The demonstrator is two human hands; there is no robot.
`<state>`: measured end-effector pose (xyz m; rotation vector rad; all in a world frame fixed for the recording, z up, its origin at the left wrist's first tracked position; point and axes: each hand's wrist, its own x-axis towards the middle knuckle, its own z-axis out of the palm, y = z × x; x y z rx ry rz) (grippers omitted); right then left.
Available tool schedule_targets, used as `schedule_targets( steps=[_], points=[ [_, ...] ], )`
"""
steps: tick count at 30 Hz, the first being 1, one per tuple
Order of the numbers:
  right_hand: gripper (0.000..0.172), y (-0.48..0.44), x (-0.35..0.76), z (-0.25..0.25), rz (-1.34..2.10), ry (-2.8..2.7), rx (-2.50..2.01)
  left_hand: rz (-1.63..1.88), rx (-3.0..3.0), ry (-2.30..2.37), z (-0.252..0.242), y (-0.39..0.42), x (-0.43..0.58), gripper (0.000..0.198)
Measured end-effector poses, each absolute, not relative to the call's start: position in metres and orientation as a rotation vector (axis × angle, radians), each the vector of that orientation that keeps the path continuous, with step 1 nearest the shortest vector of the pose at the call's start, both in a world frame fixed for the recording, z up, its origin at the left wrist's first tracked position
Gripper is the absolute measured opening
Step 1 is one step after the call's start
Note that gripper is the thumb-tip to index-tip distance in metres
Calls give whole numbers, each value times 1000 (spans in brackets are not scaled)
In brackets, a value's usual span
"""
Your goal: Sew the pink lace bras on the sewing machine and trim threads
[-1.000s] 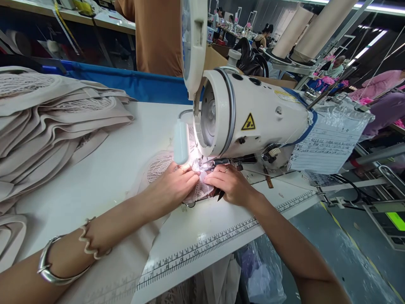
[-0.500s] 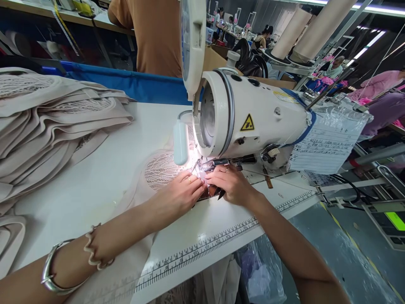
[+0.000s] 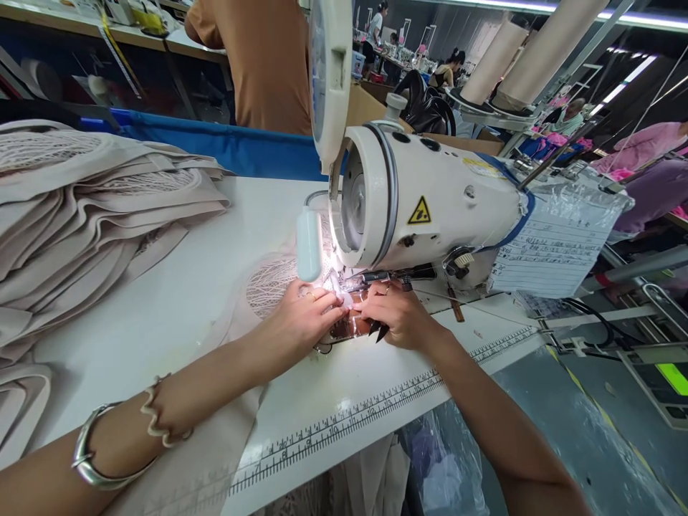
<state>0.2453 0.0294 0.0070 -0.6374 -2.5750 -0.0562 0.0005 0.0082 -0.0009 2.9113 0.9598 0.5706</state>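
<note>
A white sewing machine point(image 3: 430, 197) stands over the bed, its needle area brightly lit. A pale beige fabric piece with a mesh panel point(image 3: 271, 283) runs under the needle and down the table's left side. My left hand point(image 3: 304, 315) lies left of the needle, fingers together, fingertips closed on the fabric's small edge. From the right, my right hand point(image 3: 395, 313) pinches the same edge with thumb and forefinger. Two black pointed tips, like thread snips point(image 3: 379, 331), stick out beneath its palm; their handle is hidden. The fingertips almost meet in front of the needle.
A tall stack of beige mesh pieces point(image 3: 107, 208) lies at the left. A small lamp point(image 3: 308, 244) hangs beside the needle. A ruler strip point(image 3: 370, 412) follows the table's front edge. Thread cones point(image 3: 548, 57) stand at upper right. A person in a brown shirt point(image 3: 271, 64) is behind.
My left hand has shifted slightly left and up, baring more of the brown machine plate between the hands. My right hand has moved slightly right, its black tips still showing.
</note>
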Motion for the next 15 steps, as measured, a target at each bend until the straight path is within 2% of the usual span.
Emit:
schedule_targets(
  steps=[3, 10, 15],
  points=[
    [33, 31, 246, 4, -40, -2581, -664, 548, 2890, 1003, 0, 13, -2, 45],
    [33, 32, 245, 1, -8, -2600, -735, 516, 2829, 1027, -6, 28, -12, 49],
    [35, 33, 243, 1, -32, -2595, -743, 565, 2826, 1072, -10, 35, -15, 43]
  ],
)
